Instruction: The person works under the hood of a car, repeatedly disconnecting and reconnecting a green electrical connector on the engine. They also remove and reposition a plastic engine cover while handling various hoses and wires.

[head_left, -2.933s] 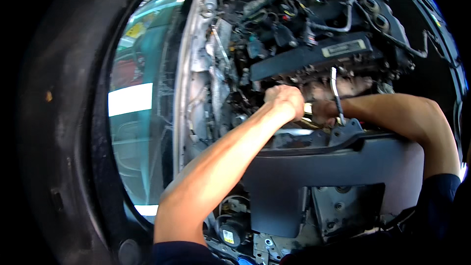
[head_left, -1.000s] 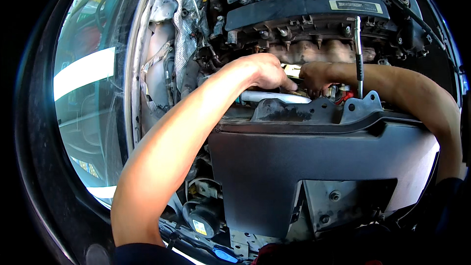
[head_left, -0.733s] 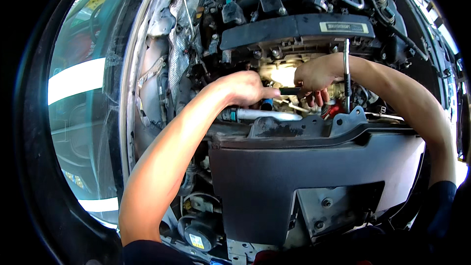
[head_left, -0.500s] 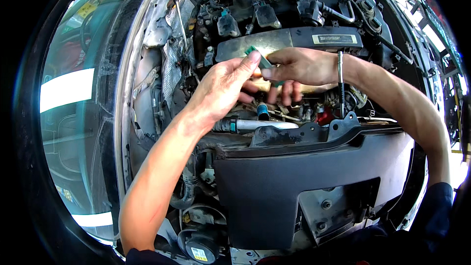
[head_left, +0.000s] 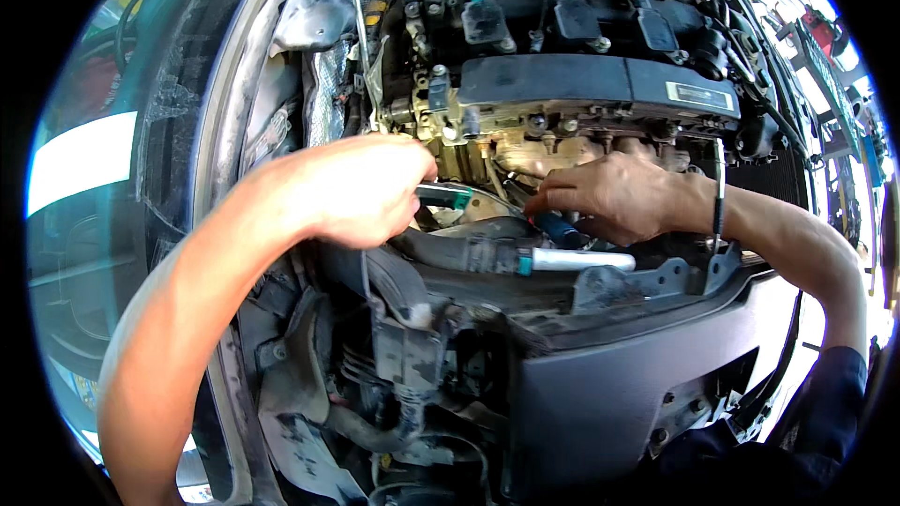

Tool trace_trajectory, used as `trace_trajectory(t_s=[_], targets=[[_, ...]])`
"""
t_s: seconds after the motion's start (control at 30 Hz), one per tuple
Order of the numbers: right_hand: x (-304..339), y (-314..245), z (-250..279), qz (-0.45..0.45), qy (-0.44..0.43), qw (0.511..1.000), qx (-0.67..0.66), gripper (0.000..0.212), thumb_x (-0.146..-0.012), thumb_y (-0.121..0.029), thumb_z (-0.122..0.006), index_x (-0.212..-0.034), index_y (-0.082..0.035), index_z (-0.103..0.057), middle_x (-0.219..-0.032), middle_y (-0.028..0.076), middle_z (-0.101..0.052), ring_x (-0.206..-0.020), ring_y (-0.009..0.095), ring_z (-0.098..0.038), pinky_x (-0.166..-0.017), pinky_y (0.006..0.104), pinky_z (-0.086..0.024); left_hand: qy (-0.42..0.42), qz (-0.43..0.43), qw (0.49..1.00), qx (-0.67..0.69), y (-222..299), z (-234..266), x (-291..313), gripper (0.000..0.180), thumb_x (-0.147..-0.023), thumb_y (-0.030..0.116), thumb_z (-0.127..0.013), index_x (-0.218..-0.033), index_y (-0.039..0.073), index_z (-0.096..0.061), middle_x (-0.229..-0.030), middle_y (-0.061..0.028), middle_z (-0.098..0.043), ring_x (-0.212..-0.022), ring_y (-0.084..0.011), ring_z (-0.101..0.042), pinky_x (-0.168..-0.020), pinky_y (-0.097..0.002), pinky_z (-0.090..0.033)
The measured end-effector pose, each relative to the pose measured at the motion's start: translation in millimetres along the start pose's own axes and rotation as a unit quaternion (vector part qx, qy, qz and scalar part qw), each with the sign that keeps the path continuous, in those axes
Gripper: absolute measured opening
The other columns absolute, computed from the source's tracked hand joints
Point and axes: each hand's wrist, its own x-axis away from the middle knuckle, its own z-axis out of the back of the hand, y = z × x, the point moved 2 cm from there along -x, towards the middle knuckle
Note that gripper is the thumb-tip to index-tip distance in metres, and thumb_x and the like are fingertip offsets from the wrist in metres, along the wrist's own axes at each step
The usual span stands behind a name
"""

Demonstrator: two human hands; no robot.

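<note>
My left hand [head_left: 375, 189] is over the left part of the engine bay, fingers curled round a dark bar-shaped thing with a green end [head_left: 461, 199]. The bar points right, toward the middle of the bay. My right hand [head_left: 621, 195] reaches down in front of the exhaust manifold [head_left: 544, 155], fingers bent. Beside its fingers lies a blue cylindrical part [head_left: 560, 229]; whether they touch it is unclear. The fingertips are partly hidden, and I cannot make out what is between them. A dark hose [head_left: 455, 251] joins a pale pipe [head_left: 581, 260] just nearer to me.
A long black cover [head_left: 544, 80] and several ignition coils [head_left: 486, 21] sit at the back. One thin rod [head_left: 719, 192] stands across my right wrist; another [head_left: 361, 37] rises at the left. The dark front panel [head_left: 619, 375] and a car window [head_left: 94, 169] border the bay.
My hands have come apart from the green-ended thing they shared. The left moved left and keeps the thing; the right went down into the bay. The whole view has shifted.
</note>
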Motion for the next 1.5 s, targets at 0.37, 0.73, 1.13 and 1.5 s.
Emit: trace_trajectory(t_s=[0.37, 0.73, 1.13, 1.5], targets=[[-13.6, 10.9, -14.3, 0.102, -0.052, 0.984, 0.136, 0.045, -0.077, -0.016, -0.064, -0.120, -0.008, -0.059, -0.125, 0.011, -0.060, -0.094, 0.027, -0.069, -0.062, 0.0432, -0.060, 0.027, -0.075, 0.991, -0.110, -18.5, -4.3, -19.7, 0.012, -0.077, 0.002, -0.058, -0.070, -0.006, -0.063, -0.085, -0.0220, -0.067, -0.086, -0.0359, -0.067, -0.082, -0.0428, -0.054], [-13.3, 8.9, -11.2, 0.139, 0.110, 0.972, 0.156, 0.030, -0.078, -0.013, -0.060, -0.104, 0.002, -0.065, -0.094, 0.011, -0.066, -0.072, 0.021, -0.070, -0.050, 0.0311, -0.056, 0.027, 0.026, 0.999, -0.040, -9.3, -15.0, -26.7, 0.013, -0.076, 0.004, -0.061, -0.087, -0.001, -0.067, -0.085, -0.0204, -0.069, -0.090, -0.0364, -0.067, -0.083, -0.0441, -0.054], [-61.8, -1.9, 18.2, 0.062, -0.023, 0.992, 0.111, 0.020, -0.072, -0.010, -0.068, -0.086, 0.000, -0.058, -0.078, 0.010, -0.063, -0.069, 0.026, -0.069, -0.053, 0.0377, -0.057, 0.049, 0.054, 0.996, -0.054, -14.3, -11.9, -20.0, 0.012, -0.079, 0.002, -0.060, -0.088, -0.004, -0.067, -0.083, -0.0227, -0.067, -0.089, -0.0390, -0.066, -0.080, -0.0461, -0.055], [-9.6, -6.3, -28.0, 0.155, 0.059, 0.963, 0.214, 0.011, -0.072, -0.013, -0.062, -0.078, -0.003, -0.059, -0.066, 0.003, -0.053, -0.055, 0.015, -0.062, -0.042, 0.0316, -0.052, 0.076, 0.028, 0.994, -0.068, -14.5, -5.5, -19.9, 0.016, -0.084, 0.005, -0.062, -0.098, -0.002, -0.067, -0.086, -0.0216, -0.068, -0.095, -0.0379, -0.065, -0.086, -0.0457, -0.052]])
